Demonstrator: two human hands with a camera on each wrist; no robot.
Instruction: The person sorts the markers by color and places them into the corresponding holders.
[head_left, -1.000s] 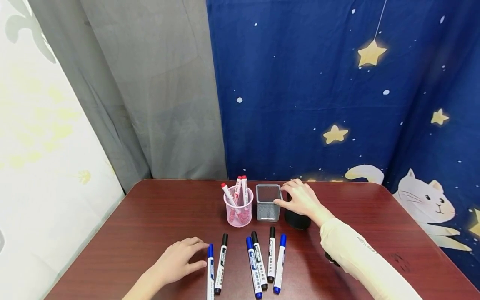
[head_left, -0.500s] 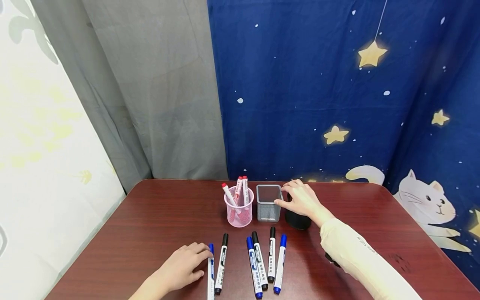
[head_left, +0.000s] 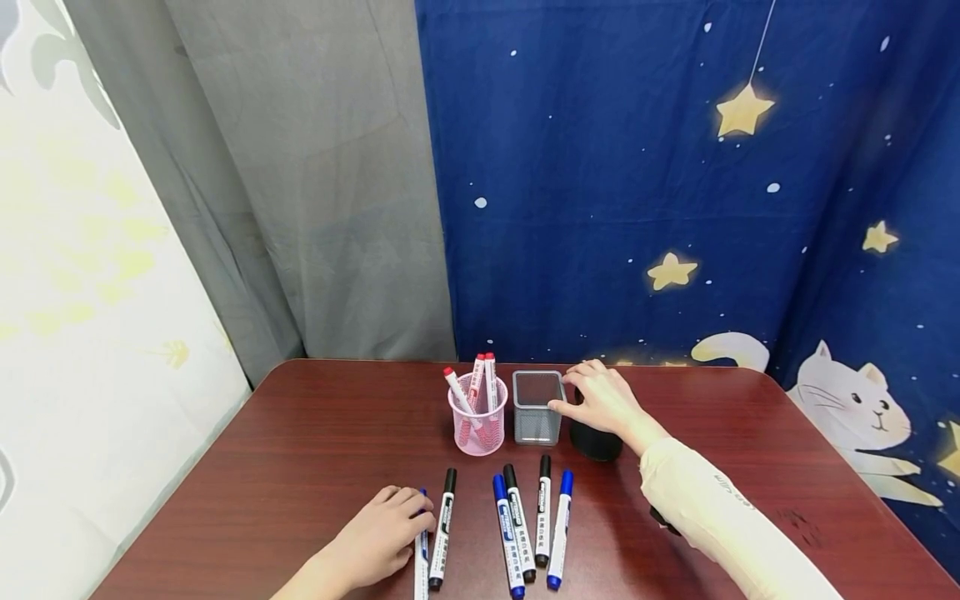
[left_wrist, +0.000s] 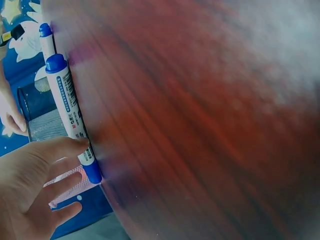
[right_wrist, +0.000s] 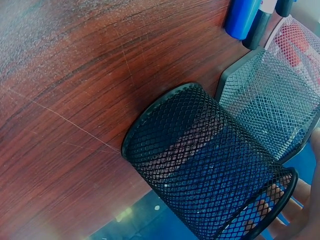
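Note:
My left hand (head_left: 382, 537) is over a blue-capped whiteboard marker (left_wrist: 67, 105) lying on the table. Its thumb lies on the near side of the barrel, with the fingertips on the other side; the fingers partly hide the marker. My right hand (head_left: 600, 400) reaches over the black mesh pen holder (right_wrist: 205, 160), thumb and forefinger at the right rim of the grey square mesh holder (head_left: 536, 417). How firmly it touches either holder cannot be told. A pink mesh pen cup (head_left: 478, 429) with red-capped markers stands left of the grey one.
A black-capped marker (head_left: 444, 529) lies beside the left hand. Further right are a blue marker (head_left: 510, 537), black markers (head_left: 543, 512) and another blue one (head_left: 560, 529). Curtains hang behind the table (head_left: 300, 442).
My left hand has moved right, its fingertips passing over the blue marker and covering its upper part. The right hand and the holders have stayed put.

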